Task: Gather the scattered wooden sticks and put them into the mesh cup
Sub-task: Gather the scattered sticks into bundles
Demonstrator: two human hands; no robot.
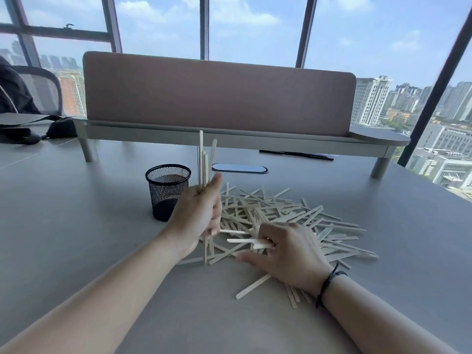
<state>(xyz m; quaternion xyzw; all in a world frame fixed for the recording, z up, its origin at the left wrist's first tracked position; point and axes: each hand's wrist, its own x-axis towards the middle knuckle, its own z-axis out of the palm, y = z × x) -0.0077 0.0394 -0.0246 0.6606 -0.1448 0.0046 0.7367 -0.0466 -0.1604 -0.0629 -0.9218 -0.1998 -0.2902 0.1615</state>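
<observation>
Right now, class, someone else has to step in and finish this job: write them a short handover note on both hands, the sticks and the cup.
Left hand: shut on a bundle of sticks held upright, just right of the cup.
Right hand: over the near side of the pile, pinching a couple of sticks that lie flat.
Cup: upright on the table, left of the pile; no sticks stand above its rim.
Done: one small bundle gathered.
Left: drop the bundle into the cup, then collect the pile, which is most of the sticks.

Left hand (198,213) grips upright sticks (204,162) (cup (167,191) beside).
</observation>
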